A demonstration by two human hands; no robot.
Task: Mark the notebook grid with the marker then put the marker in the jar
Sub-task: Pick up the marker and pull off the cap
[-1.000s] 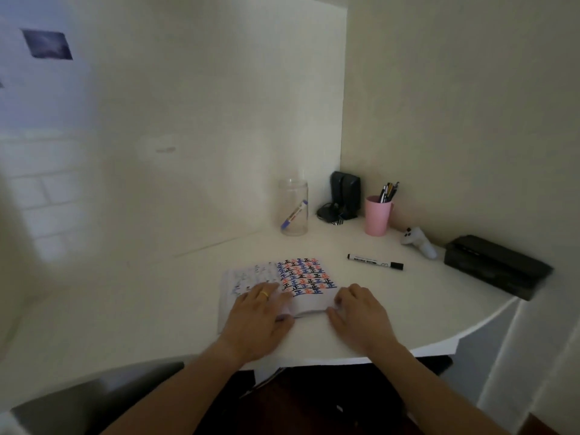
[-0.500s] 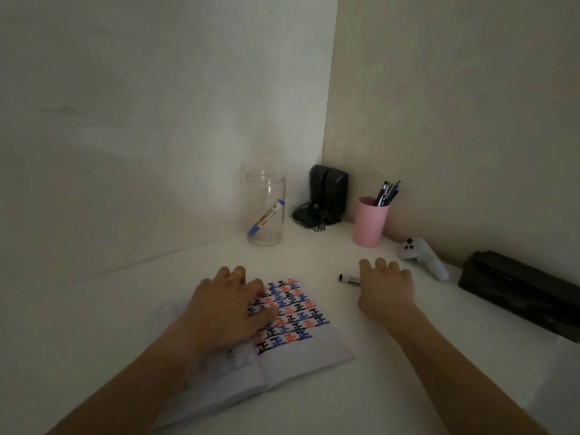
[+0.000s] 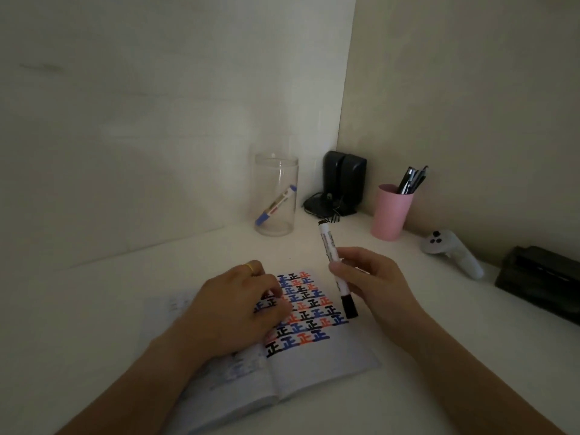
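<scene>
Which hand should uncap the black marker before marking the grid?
Probably left: the right hand already grips the black-capped white marker, and the left hand, resting on the open notebook, lies beside the cap.

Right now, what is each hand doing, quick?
Left hand: holds nothing, fingers pressing on the notebook.
Right hand: closed on the capped black marker, above the page.

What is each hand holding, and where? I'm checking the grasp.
Right hand holds the black marker mid-barrel, cap still on. Left hand holds nothing, resting flat on the notebook.
</scene>
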